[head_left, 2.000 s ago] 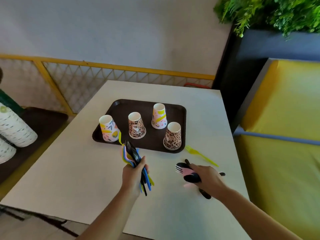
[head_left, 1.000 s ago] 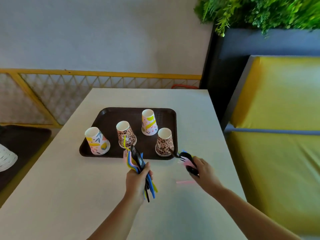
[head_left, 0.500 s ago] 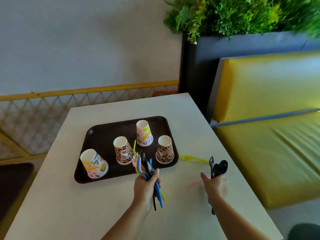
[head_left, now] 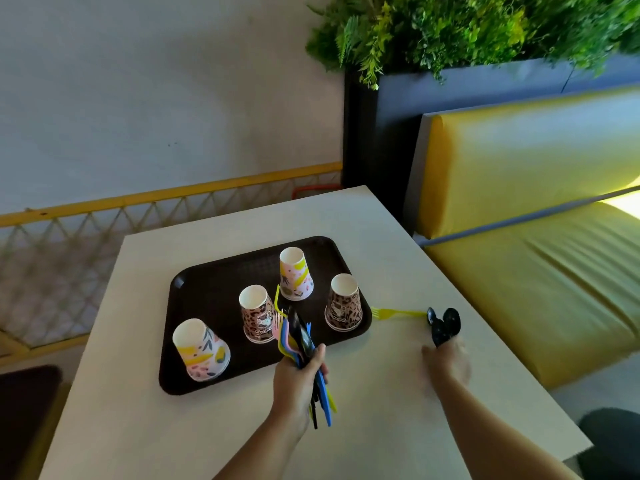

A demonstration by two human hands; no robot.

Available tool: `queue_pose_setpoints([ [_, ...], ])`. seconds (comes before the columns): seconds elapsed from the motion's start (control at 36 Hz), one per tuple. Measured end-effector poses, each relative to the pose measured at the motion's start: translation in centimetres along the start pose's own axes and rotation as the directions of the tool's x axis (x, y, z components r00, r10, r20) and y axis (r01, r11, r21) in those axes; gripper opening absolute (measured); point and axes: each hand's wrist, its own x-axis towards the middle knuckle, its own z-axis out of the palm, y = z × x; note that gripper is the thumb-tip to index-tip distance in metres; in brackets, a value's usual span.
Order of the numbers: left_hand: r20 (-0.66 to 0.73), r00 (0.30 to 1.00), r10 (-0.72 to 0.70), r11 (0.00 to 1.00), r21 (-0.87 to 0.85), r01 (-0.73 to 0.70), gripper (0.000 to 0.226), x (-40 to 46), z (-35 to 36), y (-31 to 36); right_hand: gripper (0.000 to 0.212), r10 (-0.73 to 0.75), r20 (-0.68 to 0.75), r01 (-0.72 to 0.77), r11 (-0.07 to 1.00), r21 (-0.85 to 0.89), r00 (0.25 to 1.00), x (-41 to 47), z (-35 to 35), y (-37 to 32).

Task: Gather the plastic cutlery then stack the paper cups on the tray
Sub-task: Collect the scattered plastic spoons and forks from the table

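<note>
On the white table (head_left: pixel 207 427), the left hand (head_left: pixel 298 382) grips a bundle of coloured cutlery (head_left: pixel 299 337) beside the brown tray (head_left: pixel 214 292) of four upturned cups (head_left: pixel 343 303); the right hand (head_left: pixel 446 362) clutches black spoons (head_left: pixel 443 323) near a yellow fork (head_left: pixel 394 312).

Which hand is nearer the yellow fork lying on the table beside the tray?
Right. The right hand, holding black spoons, sits just by the yellow fork handle's end; the left hand is farther off, by the tray.
</note>
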Motion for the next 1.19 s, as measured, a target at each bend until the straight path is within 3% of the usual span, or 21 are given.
queue_pose_setpoints([
  [0.25,0.042,0.999,-0.007,0.999,-0.044,0.008,0.03,0.8,0.2,0.5,0.031,-0.033,-0.056,0.031,0.999,-0.037,0.998,0.0,-0.4,1.7],
  [0.5,0.033,0.999,0.011,0.998,-0.058,-0.009,0.033,1.5,1.2,0.9,0.022,-0.206,-0.16,0.213,0.977,0.027,0.965,0.9,-1.3,0.6],
  [0.61,0.004,1.0,0.018,0.997,-0.08,-0.018,0.033,1.6,2.1,1.2,0.025,-0.357,-0.032,0.357,0.934,-0.004,0.934,1.7,-1.2,-1.4],
  [0.72,-0.021,0.999,0.03,0.994,-0.105,-0.032,0.03,1.5,3.0,1.5,0.009,-0.42,0.157,0.411,0.907,0.09,0.894,2.4,-0.9,-3.2],
  [0.83,-0.06,0.998,0.024,0.991,-0.126,-0.031,0.029,1.4,3.8,1.6,0.031,-0.481,0.243,0.502,0.864,-0.032,0.843,3.2,-0.7,-4.5],
  [0.97,-0.115,0.993,0.002,0.988,-0.154,-0.019,0.026,1.1,4.9,1.3,0.019,-0.558,0.318,0.61,0.788,-0.087,0.766,4.4,-0.5,-5.2],
  [1.19,-0.208,0.978,-0.01,0.989,-0.147,-0.021,0.029,-0.2,6.2,0.9,0.025,-0.631,0.461,0.746,0.657,-0.11,0.624,5.8,0.3,-5.1],
])
